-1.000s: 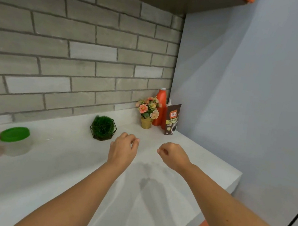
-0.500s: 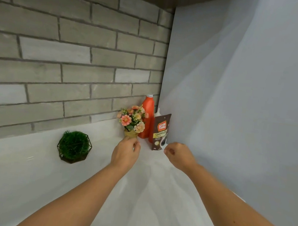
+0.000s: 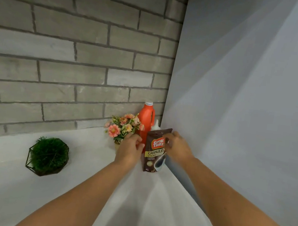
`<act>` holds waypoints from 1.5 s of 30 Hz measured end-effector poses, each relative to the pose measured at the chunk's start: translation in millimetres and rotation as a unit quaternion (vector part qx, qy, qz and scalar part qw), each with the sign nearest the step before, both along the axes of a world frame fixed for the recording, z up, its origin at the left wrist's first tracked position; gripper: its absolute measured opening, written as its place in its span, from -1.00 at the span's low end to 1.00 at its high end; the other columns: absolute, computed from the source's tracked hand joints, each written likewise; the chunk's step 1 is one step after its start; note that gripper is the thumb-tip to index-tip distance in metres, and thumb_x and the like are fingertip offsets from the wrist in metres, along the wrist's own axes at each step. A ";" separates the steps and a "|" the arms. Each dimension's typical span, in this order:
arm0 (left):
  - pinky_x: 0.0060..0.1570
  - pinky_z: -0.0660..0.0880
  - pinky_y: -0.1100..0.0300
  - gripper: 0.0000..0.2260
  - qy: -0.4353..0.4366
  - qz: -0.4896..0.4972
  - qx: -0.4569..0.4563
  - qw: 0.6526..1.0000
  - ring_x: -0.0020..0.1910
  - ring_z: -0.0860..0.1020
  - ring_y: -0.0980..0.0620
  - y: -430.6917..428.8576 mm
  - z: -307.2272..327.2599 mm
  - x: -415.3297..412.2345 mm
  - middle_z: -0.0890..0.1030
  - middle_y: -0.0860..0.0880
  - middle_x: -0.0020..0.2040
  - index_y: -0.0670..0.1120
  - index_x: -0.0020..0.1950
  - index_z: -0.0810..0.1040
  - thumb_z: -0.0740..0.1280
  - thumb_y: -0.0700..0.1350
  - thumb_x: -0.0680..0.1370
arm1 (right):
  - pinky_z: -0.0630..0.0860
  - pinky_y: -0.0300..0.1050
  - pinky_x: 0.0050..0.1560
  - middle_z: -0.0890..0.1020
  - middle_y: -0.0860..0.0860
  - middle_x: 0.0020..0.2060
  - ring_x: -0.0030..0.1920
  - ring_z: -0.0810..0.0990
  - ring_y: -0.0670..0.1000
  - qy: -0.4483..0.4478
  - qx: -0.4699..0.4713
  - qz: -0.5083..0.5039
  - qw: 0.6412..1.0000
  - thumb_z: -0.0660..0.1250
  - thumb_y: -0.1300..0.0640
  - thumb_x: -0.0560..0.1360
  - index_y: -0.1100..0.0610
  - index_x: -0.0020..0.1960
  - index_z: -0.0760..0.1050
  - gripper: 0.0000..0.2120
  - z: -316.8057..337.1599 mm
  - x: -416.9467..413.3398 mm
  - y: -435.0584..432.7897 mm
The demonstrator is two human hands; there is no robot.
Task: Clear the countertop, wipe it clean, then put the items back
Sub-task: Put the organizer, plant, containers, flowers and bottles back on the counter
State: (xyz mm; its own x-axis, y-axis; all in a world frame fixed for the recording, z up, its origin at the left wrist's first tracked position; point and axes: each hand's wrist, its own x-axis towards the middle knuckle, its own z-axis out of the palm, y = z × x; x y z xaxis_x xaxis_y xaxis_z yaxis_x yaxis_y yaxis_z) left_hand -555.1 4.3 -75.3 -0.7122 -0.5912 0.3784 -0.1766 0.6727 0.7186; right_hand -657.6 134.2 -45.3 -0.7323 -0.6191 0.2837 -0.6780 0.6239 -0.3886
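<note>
While the right hand (image 3: 176, 147) pinches the top corner of the coffee pouch (image 3: 155, 152) standing between both hands' fingers, the left hand (image 3: 130, 150) covers the flower pot (image 3: 117, 143), so I cannot tell whether it grips it.

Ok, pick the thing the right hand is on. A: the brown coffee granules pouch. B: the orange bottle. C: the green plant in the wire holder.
A: the right hand has its fingers curled over the upper right edge of the coffee pouch.

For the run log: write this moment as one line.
phase: clearing | right hand: pinches coffee pouch | left hand: beside potted flowers, grip unclear
</note>
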 end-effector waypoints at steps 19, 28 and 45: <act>-0.22 0.32 0.22 -0.89 -0.012 0.052 0.028 0.998 -0.17 0.49 -0.01 10.1 -7.4 -52.1 0.62 -0.16 -0.09 -0.19 -0.10 0.54 0.27 -0.18 0.55 | 0.48 -0.02 0.20 0.47 0.12 0.18 0.19 0.50 0.13 0.013 0.052 0.055 0.997 0.20 0.20 0.56 0.17 0.28 0.44 -0.71 1.9 -62.1 -30.6; -0.19 0.49 0.12 -0.91 0.015 0.056 0.033 0.998 -0.18 0.54 -0.05 3.8 -1.7 -28.5 0.60 -0.12 -0.17 -0.15 -0.16 0.50 0.29 -0.18 0.54 | 0.52 -0.02 0.13 0.55 0.11 0.15 0.13 0.54 0.11 0.032 0.095 0.078 0.992 0.21 0.13 0.57 0.10 0.17 0.51 -0.79 19.9 -43.6 -35.9; -0.26 0.41 0.29 -0.92 0.105 0.170 -0.011 0.980 -0.20 0.53 0.02 -103.1 18.6 155.9 0.59 -0.08 -0.17 -0.19 -0.06 0.52 0.27 -0.18 0.55 | 0.49 -0.07 -0.02 0.59 0.07 0.04 0.00 0.52 0.03 0.044 0.085 0.257 0.962 0.26 0.16 0.53 0.13 0.01 0.56 -0.88 66.9 123.2 -160.2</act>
